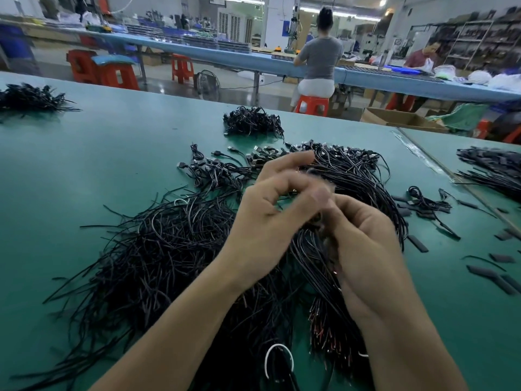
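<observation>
The thin black cables (174,249) lie in a loose heap on the green tabletop (84,165) under the left hand (270,218) and right hand (366,249), whose curled grips meet, but the blur hides what they hold.

Left hand (270,221), right hand (366,249) close together over black cables (158,249).

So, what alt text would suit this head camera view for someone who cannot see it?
Two bare hands, left hand and right hand, meet with curled fingers above a heap of black cables on a green table; blur hides what they hold. Beyond, a person sits at another bench.
</observation>
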`<state>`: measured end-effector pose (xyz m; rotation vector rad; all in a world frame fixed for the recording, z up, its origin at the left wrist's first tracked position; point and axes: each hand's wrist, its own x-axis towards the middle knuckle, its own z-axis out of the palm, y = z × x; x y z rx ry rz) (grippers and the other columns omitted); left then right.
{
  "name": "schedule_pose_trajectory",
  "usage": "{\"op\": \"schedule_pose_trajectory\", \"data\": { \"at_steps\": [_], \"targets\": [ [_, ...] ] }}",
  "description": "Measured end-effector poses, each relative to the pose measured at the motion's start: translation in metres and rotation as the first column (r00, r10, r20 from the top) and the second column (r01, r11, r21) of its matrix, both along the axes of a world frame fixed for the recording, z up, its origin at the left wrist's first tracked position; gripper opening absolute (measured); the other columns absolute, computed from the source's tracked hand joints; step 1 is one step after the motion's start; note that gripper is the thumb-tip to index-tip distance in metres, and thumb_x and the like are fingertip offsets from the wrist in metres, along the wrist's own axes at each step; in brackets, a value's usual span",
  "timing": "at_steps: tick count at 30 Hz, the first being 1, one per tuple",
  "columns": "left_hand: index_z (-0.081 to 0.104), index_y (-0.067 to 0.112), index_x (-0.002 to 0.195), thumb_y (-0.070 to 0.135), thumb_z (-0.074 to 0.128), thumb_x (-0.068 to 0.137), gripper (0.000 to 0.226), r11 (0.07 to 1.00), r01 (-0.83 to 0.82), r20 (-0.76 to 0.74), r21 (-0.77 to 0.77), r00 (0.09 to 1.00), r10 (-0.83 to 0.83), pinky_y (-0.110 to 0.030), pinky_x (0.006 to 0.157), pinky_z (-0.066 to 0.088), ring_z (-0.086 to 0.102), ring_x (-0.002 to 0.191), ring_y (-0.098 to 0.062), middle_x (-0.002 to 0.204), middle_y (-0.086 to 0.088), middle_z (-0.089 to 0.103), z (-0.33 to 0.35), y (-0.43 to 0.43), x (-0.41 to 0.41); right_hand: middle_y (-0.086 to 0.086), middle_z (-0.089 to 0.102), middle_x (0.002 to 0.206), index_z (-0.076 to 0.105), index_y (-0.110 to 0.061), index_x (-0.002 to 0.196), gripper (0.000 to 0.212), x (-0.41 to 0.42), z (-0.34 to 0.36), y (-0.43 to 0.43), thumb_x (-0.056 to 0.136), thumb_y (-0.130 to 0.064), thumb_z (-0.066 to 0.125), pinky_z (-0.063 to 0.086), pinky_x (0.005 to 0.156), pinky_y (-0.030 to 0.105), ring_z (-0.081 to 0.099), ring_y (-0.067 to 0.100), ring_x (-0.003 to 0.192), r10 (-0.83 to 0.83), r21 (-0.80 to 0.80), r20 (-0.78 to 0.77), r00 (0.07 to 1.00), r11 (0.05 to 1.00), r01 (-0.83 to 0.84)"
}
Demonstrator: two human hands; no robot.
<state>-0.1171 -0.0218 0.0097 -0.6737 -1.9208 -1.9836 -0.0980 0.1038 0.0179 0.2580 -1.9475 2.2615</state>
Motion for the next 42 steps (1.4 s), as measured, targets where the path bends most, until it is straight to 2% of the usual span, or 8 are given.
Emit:
{"op": "schedule_pose_trajectory", "data": {
  "at_steps": [4, 9, 19, 24, 30, 35, 39, 42],
  "targets": [
    [0.05, 0.045, 0.116, 0.043, 0.083, 0.073, 0.054, 0.97, -0.219, -0.018, -0.106, 0.976, 0.218, -0.015, 0.078, 0.043, 0.053, 0.097, -0.001, 0.111, 0.011, 0.053, -0.007, 0.0, -0.003, -0.014, 0.059, 0.061, 0.074, -0.029, 0.067, 0.031, -0.006, -0.003, 0.013, 0.093, -0.018, 0.061, 0.04, 0.051, 0.008, 0.049, -0.004, 0.055, -0.072, 0.008, -0.029, 0.997, 0.997, 0.072],
    [0.058, 0.025, 0.093, 0.026, 0.082, 0.074, 0.03, 0.97, -0.151, 0.077, -0.189, 0.983, 0.168, -0.017, 0.051, 0.043, 0.047, 0.056, -0.005, 0.072, 0.0, 0.058, -0.012, -0.002, -0.008, -0.011, 0.061, 0.063, 0.072, -0.025, 0.063, 0.031, -0.004, 0.0, 0.014, 0.09, -0.013, 0.062, 0.046, 0.057, 0.009, 0.054, -0.003, 0.059, 0.071, -0.035, -0.058, 0.996, 0.997, -0.073],
    [0.072, 0.013, 0.106, -0.007, 0.052, 0.096, 0.031, 0.977, 0.038, 0.252, 0.209, 0.964, -0.091, -0.021, 0.075, 0.056, 0.073, 0.093, -0.018, 0.099, -0.01, 0.076, -0.011, -0.006, -0.011, -0.003, 0.071, 0.073, 0.074, -0.016, 0.077, 0.021, -0.007, -0.013, 0.01, 0.094, -0.012, 0.062, 0.05, 0.065, 0.016, 0.062, 0.003, 0.067, 0.094, 0.173, -0.01, 0.995, 0.981, -0.091],
    [0.061, 0.017, 0.127, 0.007, 0.033, 0.091, 0.046, 0.873, 0.221, 0.252, 0.434, 0.901, -0.353, -0.022, 0.081, 0.055, 0.069, 0.108, -0.022, 0.113, -0.013, 0.074, -0.006, -0.01, -0.009, -0.015, 0.059, 0.059, 0.071, -0.021, 0.075, 0.021, -0.01, -0.019, 0.015, 0.094, -0.018, 0.066, 0.04, 0.054, 0.012, 0.048, 0.0, 0.055, -0.052, 0.331, -0.101, 0.994, 0.94, 0.082],
    [0.059, 0.013, 0.106, 0.013, 0.055, 0.096, 0.011, 0.949, 0.23, 0.126, 0.217, 0.957, -0.261, -0.019, 0.086, 0.052, 0.071, 0.1, -0.013, 0.103, -0.004, 0.077, -0.007, 0.001, -0.003, 0.007, 0.072, 0.078, 0.074, -0.03, 0.081, 0.016, -0.015, -0.021, 0.02, 0.093, -0.021, 0.068, 0.056, 0.069, 0.048, 0.06, 0.034, 0.064, -0.2, 0.352, -0.153, 0.968, 0.904, 0.243],
    [0.062, 0.032, 0.097, 0.024, 0.084, 0.072, 0.034, 0.997, -0.013, 0.12, -0.08, 0.993, 0.022, -0.02, 0.069, 0.046, 0.054, 0.08, -0.001, 0.09, 0.018, 0.061, -0.013, -0.002, -0.006, -0.011, 0.067, 0.065, 0.072, -0.034, 0.078, 0.019, -0.016, -0.015, 0.033, 0.092, -0.021, 0.069, 0.05, 0.06, 0.026, 0.056, 0.006, 0.06, -0.252, 0.277, -0.215, 0.944, 0.911, 0.306],
    [0.058, 0.02, 0.093, 0.029, 0.082, 0.079, 0.029, 0.984, -0.071, 0.162, -0.166, 0.982, 0.099, -0.017, 0.052, 0.044, 0.055, 0.054, -0.005, 0.07, 0.005, 0.066, -0.018, 0.002, -0.006, -0.012, 0.067, 0.065, 0.072, -0.025, 0.075, 0.02, -0.012, -0.01, 0.026, 0.093, -0.017, 0.068, 0.046, 0.057, 0.011, 0.053, 0.002, 0.059, -0.176, 0.268, -0.231, 0.957, 0.934, 0.237],
    [0.06, 0.011, 0.089, 0.015, 0.072, 0.089, 0.013, 0.989, -0.072, 0.181, -0.127, 0.979, 0.095, -0.025, 0.054, 0.052, 0.068, 0.058, -0.015, 0.07, -0.002, 0.072, -0.018, 0.001, -0.007, -0.003, 0.072, 0.073, 0.073, -0.019, 0.077, 0.018, -0.009, -0.009, 0.019, 0.093, -0.016, 0.066, 0.051, 0.064, 0.014, 0.059, 0.004, 0.065, -0.084, 0.291, -0.208, 0.975, 0.946, 0.144]
  ]
}}
